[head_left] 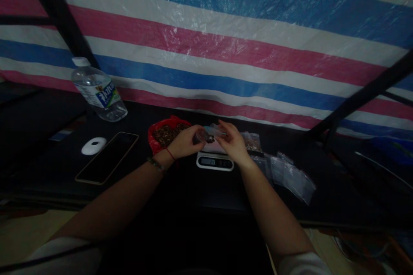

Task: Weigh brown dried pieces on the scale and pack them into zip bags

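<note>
Over a white digital scale [215, 162] with a lit display, my two hands come close together. My left hand [184, 142] is closed around a small clear cup [200, 136], tilted toward the right. A clear plastic bag [215, 129] is pinched in my right hand [235, 145], its mouth near the cup. Small dark pieces [210, 139] show between cup and bag; whether they lie in the bag or on the scale I cannot tell. Beside my left hand, a red plastic bag [154, 144] stands open, full of brown dried bits [166, 133].
A filled zip bag [253, 142] and several flat clear zip bags [292, 176] lie to the right. On the left are a phone [108, 157], a white rounded case [94, 145] and a large clear bottle [100, 90]. Striped plastic sheeting [206, 47] hangs behind the black tabletop [180, 189].
</note>
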`<control>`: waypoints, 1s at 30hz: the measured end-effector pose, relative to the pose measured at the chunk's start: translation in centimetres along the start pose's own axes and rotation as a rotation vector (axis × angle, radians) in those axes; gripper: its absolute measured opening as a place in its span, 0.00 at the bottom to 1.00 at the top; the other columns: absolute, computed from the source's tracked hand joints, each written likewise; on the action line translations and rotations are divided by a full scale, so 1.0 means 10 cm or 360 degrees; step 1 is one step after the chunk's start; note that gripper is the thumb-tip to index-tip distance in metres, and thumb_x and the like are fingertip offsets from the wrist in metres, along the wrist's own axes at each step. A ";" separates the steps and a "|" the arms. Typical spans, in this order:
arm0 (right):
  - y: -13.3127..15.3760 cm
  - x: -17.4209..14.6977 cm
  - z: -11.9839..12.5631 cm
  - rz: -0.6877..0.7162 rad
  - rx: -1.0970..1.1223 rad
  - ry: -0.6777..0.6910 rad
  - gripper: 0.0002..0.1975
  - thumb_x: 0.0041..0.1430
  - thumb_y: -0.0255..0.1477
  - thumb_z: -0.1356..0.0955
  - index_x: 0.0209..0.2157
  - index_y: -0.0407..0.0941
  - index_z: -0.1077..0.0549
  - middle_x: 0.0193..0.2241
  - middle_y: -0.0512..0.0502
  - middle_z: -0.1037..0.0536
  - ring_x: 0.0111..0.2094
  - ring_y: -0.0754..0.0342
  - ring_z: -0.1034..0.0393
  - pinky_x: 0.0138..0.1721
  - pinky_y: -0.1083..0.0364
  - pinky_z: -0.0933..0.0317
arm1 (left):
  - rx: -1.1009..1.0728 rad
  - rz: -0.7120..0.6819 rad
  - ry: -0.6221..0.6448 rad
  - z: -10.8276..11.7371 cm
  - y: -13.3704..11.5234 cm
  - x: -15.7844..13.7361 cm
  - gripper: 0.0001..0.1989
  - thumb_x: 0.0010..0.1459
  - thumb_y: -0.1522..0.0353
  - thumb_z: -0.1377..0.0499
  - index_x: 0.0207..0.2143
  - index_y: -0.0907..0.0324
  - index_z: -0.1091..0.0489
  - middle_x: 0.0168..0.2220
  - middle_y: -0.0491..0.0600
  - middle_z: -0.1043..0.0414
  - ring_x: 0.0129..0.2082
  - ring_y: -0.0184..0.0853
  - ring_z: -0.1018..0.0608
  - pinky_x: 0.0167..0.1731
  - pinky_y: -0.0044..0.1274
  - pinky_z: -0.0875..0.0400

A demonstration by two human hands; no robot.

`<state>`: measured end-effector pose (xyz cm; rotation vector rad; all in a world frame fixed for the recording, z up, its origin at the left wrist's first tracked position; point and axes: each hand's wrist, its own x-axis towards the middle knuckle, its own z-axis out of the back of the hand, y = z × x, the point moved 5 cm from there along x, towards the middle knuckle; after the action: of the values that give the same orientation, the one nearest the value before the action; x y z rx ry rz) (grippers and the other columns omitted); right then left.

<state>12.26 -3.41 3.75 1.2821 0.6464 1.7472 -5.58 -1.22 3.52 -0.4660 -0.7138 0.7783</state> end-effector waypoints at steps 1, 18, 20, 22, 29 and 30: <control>-0.02 0.02 0.05 0.0005 -0.0090 -0.0039 0.24 0.52 0.27 0.31 0.53 0.49 0.32 0.50 0.41 0.31 0.48 0.49 0.32 0.43 0.50 0.30 | -0.0002 0.0030 -0.0020 0.01 0.04 0.00 0.15 0.51 0.68 0.42 0.43 0.60 0.34 0.38 0.50 0.27 0.36 0.36 0.24 0.39 0.27 0.29; -0.21 0.05 0.26 -0.0030 -0.0600 0.0397 0.19 0.50 0.22 0.32 0.46 0.45 0.25 0.37 0.46 0.27 0.32 0.56 0.31 0.36 0.55 0.35 | 0.0225 0.0116 0.0404 -0.15 0.14 0.35 0.17 0.43 0.58 0.36 0.32 0.59 0.31 0.32 0.50 0.27 0.31 0.39 0.24 0.29 0.26 0.33; -0.23 0.04 0.23 -0.0049 -0.0594 0.0464 0.20 0.49 0.21 0.32 0.46 0.45 0.25 0.36 0.46 0.27 0.29 0.58 0.32 0.33 0.56 0.36 | 0.0212 0.0154 0.0420 -0.15 0.17 0.35 0.17 0.43 0.59 0.36 0.33 0.59 0.32 0.32 0.50 0.26 0.31 0.39 0.24 0.29 0.25 0.33; -0.24 0.03 0.20 -0.0059 -0.0593 0.0464 0.20 0.49 0.22 0.32 0.46 0.44 0.24 0.36 0.46 0.27 0.28 0.58 0.32 0.33 0.56 0.35 | 0.0204 0.0180 0.0461 -0.16 0.18 0.36 0.16 0.44 0.60 0.37 0.34 0.59 0.32 0.32 0.49 0.26 0.31 0.38 0.24 0.29 0.25 0.33; -0.20 0.03 0.11 0.0034 -0.0634 0.0436 0.19 0.51 0.24 0.30 0.46 0.46 0.24 0.39 0.44 0.25 0.40 0.51 0.30 0.43 0.51 0.35 | 0.0248 0.0159 0.0542 -0.20 0.13 0.46 0.12 0.45 0.66 0.39 0.35 0.58 0.31 0.31 0.47 0.26 0.31 0.36 0.24 0.27 0.22 0.35; -0.21 0.03 0.10 0.0043 -0.0638 0.0442 0.18 0.51 0.25 0.30 0.46 0.46 0.24 0.39 0.43 0.24 0.41 0.51 0.30 0.44 0.50 0.35 | 0.0244 0.0158 0.0546 -0.21 0.12 0.47 0.12 0.45 0.66 0.40 0.35 0.58 0.32 0.31 0.47 0.26 0.31 0.36 0.24 0.27 0.22 0.35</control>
<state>13.81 -2.21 2.59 0.7851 0.4016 1.9744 -2.24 2.86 3.23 -0.4828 -0.3113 0.8144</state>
